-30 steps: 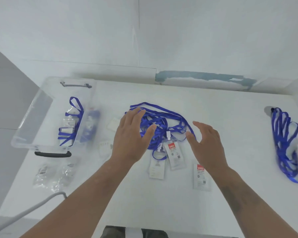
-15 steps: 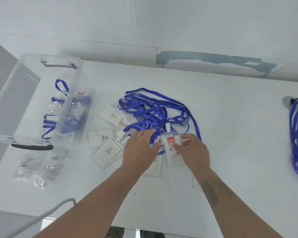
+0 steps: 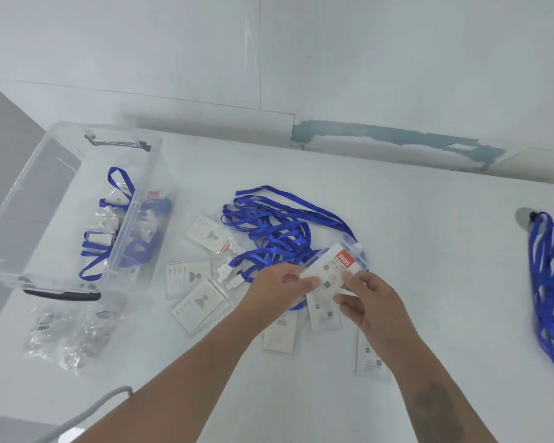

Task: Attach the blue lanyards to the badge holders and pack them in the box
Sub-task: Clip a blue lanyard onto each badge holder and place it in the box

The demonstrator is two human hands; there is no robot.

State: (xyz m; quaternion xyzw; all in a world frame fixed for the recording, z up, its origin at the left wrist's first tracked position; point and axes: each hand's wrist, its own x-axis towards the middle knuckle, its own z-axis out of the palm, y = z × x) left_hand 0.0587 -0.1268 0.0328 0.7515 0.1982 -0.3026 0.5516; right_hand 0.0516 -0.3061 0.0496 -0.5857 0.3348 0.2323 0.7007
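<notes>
A clear badge holder point(image 3: 335, 266) with a red label is lifted above the table, tilted. My left hand point(image 3: 280, 287) pinches its near-left end and my right hand point(image 3: 363, 297) grips its right side. Behind it lies a tangled pile of blue lanyards point(image 3: 275, 235). Several more badge holders point(image 3: 200, 303) lie flat around the pile and under my hands. The clear plastic box point(image 3: 29, 199) stands at the left, with lanyards and holders inside it.
Another bunch of blue lanyards point(image 3: 550, 282) lies at the table's right edge. Crumpled clear wrappers point(image 3: 68, 334) sit in front of the box. The box's black handle point(image 3: 61, 295) faces me. A wall runs along the back of the white table point(image 3: 413, 219).
Both hands came down onto the pile, took hold of the red-labelled badge holder and raised it off the table. The view has shifted a little.
</notes>
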